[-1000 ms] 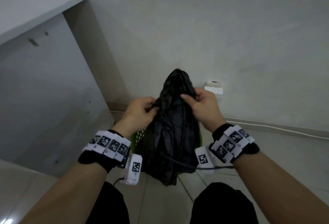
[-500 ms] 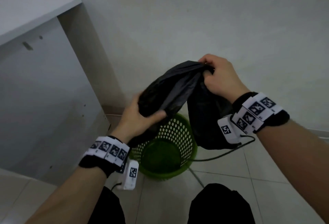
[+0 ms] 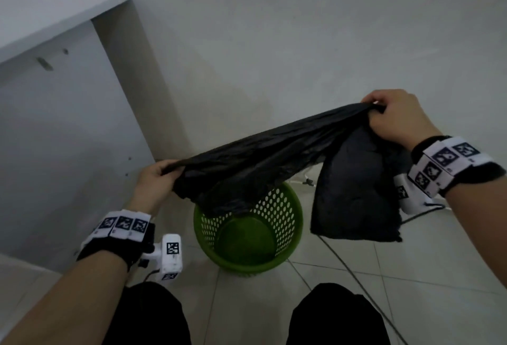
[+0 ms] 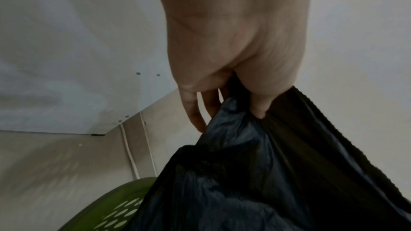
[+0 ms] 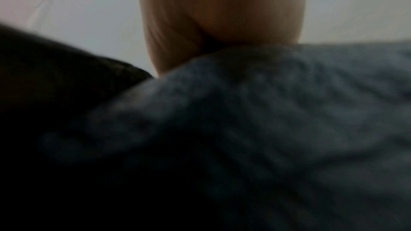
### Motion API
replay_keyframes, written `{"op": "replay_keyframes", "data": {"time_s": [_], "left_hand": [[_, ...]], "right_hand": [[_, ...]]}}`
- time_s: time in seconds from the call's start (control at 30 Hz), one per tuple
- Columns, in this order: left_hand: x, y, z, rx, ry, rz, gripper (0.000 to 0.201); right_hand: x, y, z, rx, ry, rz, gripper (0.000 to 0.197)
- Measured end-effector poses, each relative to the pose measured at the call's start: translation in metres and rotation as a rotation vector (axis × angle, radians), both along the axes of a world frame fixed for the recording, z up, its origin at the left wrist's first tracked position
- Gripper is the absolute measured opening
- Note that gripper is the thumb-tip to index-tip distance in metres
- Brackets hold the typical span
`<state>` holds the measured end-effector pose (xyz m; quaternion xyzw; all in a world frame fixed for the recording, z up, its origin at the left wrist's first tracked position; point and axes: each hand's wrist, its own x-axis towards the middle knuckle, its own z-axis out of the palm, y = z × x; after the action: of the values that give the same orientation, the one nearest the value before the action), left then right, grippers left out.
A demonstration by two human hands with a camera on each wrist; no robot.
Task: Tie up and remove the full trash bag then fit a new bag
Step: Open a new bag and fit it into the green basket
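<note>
Stretching the bag (image 3: 263,152) over the bin (image 3: 248,237): left hand (image 3: 153,182) & right hand (image 3: 395,122) both pinch its rim. Thin, floppy, slippery imo, so grip near the hem.

Counts: there was 1 black trash bag (image 3: 263,158), 1 green perforated bin (image 3: 274,251), 2 hands: left hand (image 3: 156,182), right hand (image 3: 397,119). 2 marker wristbands (image 3: 122,228), 2 wrist cameras (image 3: 171,255). 1 white cabinet (image 3: 55,125).
</note>
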<state>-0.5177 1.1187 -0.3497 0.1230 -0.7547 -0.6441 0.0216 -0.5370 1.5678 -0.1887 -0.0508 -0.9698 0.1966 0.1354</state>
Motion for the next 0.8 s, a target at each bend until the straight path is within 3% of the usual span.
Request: {"op": "replay_keyframes", "data": {"time_s": [0.07,0.17,0.2,0.27,0.3,0.37,0.43,0.5,0.57,0.67,0.73,0.8], "left_hand": [[-0.01,-0.003,-0.008,-0.044,-0.021,0.068,0.017],[-0.013,0.008,-0.008,-0.337,-0.021,0.014,0.073],[-0.006,0.021,-0.002,-0.434,0.043,0.0,0.077],[0.013,0.058,0.015,-0.515,0.253,-0.097,0.064],[0.023,0.08,0.024,-0.465,0.322,-0.22,0.059],[0.039,0.122,0.042,-0.329,0.297,-0.505,0.07],[0.041,0.148,0.04,-0.361,0.258,-0.654,0.08],[0.033,0.154,0.036,-0.389,0.266,-0.607,0.057],[0.022,0.146,0.034,-0.341,0.258,-0.459,0.036],[0.012,0.129,0.046,-0.146,0.162,-0.32,0.047],[0.012,0.13,0.058,0.005,0.063,-0.385,0.044],[0.016,0.132,0.069,0.163,-0.014,-0.455,0.027]], "right_hand": [[0.0,-0.001,-0.001,0.006,-0.002,-0.024,0.026],[0.003,-0.017,-0.007,-0.117,0.041,-0.082,0.021],[0.004,-0.028,-0.013,-0.18,0.028,-0.101,0.02],[0.003,-0.054,-0.028,-0.377,-0.032,-0.124,0.019],[0.002,-0.069,-0.036,-0.524,-0.075,-0.128,0.018],[0.003,-0.101,-0.046,-0.838,-0.191,-0.115,0.014],[0.009,-0.126,-0.049,-1.14,-0.328,-0.027,0.011],[0.02,-0.139,-0.048,-1.308,-0.402,0.104,0.007],[0.033,-0.135,-0.051,-1.168,-0.366,0.178,0.024],[0.057,-0.13,-0.057,-0.889,-0.359,0.289,0.051],[0.069,-0.139,-0.062,-0.802,-0.439,0.372,0.044],[0.066,-0.147,-0.065,-0.78,-0.352,0.354,0.025]]}}
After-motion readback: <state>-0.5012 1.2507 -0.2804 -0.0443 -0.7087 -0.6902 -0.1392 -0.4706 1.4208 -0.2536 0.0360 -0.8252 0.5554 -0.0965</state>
